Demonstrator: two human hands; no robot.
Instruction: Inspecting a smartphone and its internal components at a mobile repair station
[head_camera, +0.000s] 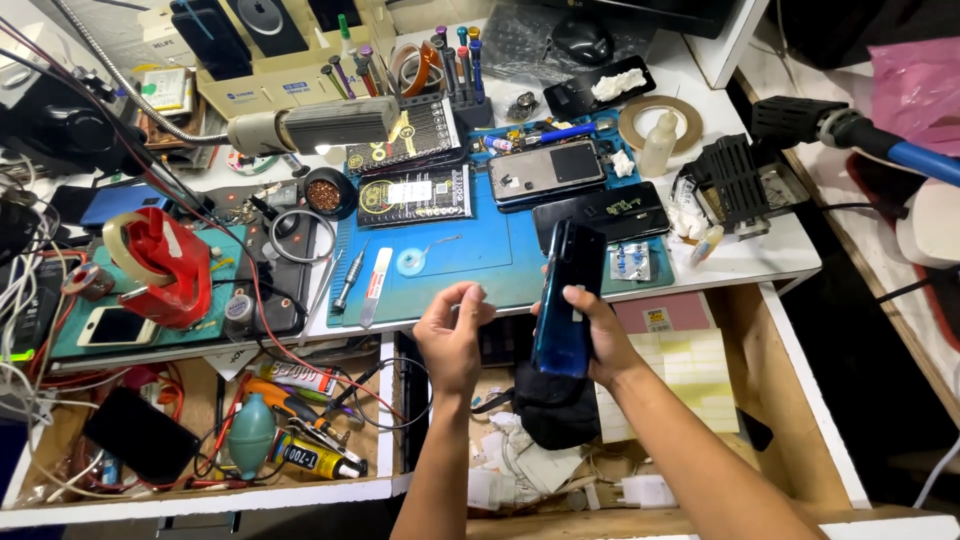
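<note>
two hands: right hand (598, 340) grips one blue phone (566, 300), left hand (452, 335) empty.

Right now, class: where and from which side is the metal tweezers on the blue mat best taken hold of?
Grip the tweezers at the broader upper shank, coming from above. They lie flat and slanted on the blue mat, tip toward the near edge, with the white spudger close on their right, so pinch across the width.

We see bare blue mat (480, 255) ahead of our hands (screwdriver (350, 280) and spudger (376, 286) lie leftward); stacked phones (575, 190) block farther reach.
</note>
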